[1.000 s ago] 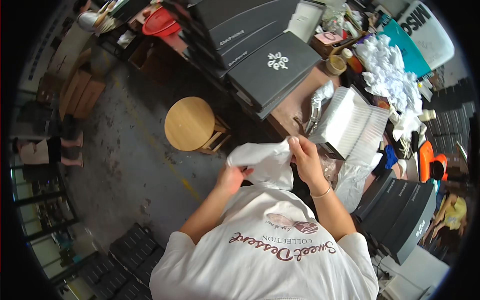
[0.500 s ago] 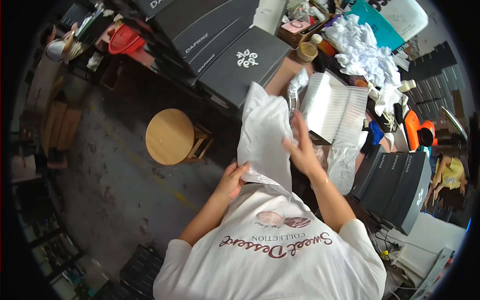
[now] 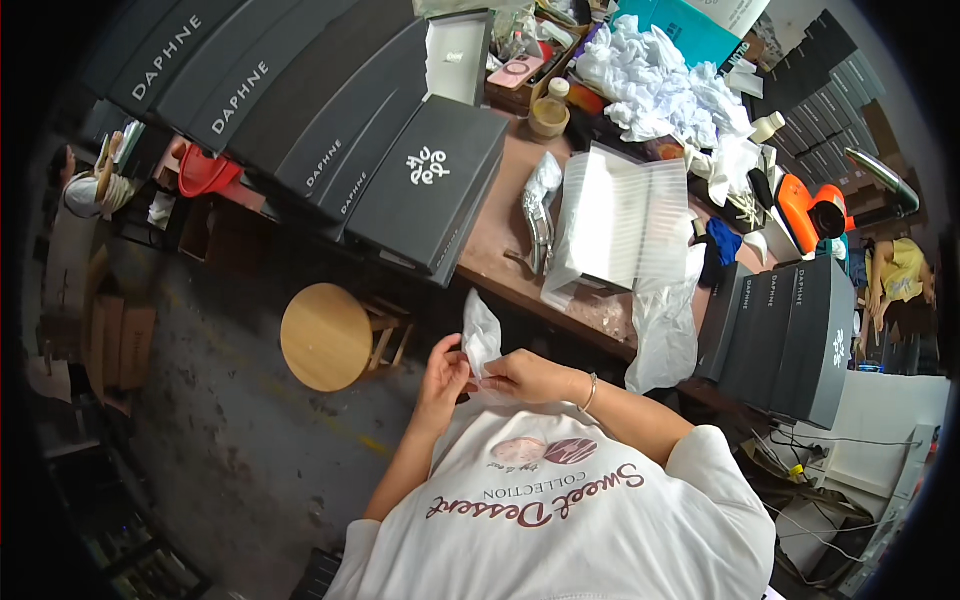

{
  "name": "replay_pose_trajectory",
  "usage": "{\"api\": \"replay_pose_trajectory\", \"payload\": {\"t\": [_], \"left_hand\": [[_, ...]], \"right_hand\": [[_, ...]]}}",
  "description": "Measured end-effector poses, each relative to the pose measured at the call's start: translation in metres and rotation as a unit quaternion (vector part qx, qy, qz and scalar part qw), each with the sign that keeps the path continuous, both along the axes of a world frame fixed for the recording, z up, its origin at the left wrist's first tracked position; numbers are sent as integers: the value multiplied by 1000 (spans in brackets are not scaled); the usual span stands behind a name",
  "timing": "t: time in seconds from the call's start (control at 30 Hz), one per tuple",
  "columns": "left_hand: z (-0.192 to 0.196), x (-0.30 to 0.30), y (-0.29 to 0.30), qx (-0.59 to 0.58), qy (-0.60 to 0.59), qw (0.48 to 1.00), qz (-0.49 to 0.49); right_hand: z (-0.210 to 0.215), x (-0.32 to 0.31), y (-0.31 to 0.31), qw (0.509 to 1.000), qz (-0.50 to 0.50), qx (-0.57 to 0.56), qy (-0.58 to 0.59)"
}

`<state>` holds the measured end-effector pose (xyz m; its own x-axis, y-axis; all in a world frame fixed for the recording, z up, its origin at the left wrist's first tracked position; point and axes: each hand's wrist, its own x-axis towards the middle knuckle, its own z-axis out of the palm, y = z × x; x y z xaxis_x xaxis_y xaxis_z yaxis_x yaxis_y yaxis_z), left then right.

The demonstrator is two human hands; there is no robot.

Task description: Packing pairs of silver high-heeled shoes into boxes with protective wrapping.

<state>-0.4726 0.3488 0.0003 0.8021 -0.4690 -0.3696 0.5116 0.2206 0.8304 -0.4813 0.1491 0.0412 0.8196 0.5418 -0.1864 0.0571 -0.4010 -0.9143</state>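
Both hands meet close to the chest, just off the near edge of the brown table (image 3: 500,250), and share one piece of white tissue paper (image 3: 481,335). The left hand (image 3: 443,378) pinches its lower end with curled fingers, and the right hand (image 3: 520,378) is closed on the same bunched end from the other side, so the rest of the sheet stands up loosely between them; held this way it seems to be gathered or folded rather than spread out.

On the table just beyond, a silver high-heeled shoe (image 3: 540,215) lies on its side beside a flat stack of white sheets in a clear wrapper (image 3: 615,220), both within easy reach. A heap of crumpled white paper (image 3: 660,85) fills the far edge. Long dark grey boxes with white lettering (image 3: 300,110) lean in a row over the table's left end, the nearest one (image 3: 425,190) bearing a small white emblem. More dark boxes (image 3: 790,335) stand upright at the right end. A round wooden stool (image 3: 325,337) sits on the floor beside the left arm
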Motion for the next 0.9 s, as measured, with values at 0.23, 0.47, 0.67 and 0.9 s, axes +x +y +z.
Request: {"api": "replay_pose_trajectory", "payload": {"t": [0.23, 0.47, 0.67, 0.9], "left_hand": [[-31, -1, -8, -140, 160, 977, 14], [-24, 25, 8, 199, -149, 969, 6], [23, 82, -14, 224, -268, 921, -170], [3, 64, -4, 306, -291, 884, -201]], "right_hand": [[3, 15, 0, 998, 1, 18, 65], [-14, 42, -24, 971, -184, 69, 138], [-2, 49, -12, 979, -139, 85, 126], [-78, 104, -88, 901, -388, -90, -170]]}}
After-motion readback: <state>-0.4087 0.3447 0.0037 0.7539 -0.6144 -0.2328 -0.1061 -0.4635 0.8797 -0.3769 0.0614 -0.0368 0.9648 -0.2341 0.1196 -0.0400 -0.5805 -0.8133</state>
